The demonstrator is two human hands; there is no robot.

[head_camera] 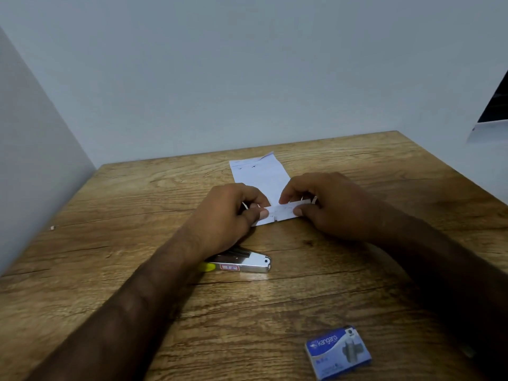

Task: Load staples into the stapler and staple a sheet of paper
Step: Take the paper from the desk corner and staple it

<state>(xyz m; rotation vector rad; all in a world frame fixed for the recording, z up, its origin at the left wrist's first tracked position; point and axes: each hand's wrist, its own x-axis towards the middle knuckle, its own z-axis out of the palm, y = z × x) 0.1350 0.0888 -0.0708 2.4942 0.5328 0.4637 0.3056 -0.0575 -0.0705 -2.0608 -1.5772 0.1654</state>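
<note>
1. The sheet of paper [261, 177] lies on the wooden table [357, 166], its near edge folded up into a narrow strip.
2. The left hand [233, 213] pinches the strip's left end between thumb and fingers.
3. The right hand [327, 204] pinches the strip's right end, fingers closed on the fold.
4. The metal stapler [244, 264] lies on the table just behind the left wrist, apart from the paper, touched by neither hand.
5. A blue Kangaro staple box [338, 351] sits closed near the table's front edge, well apart from the stapler.
</note>
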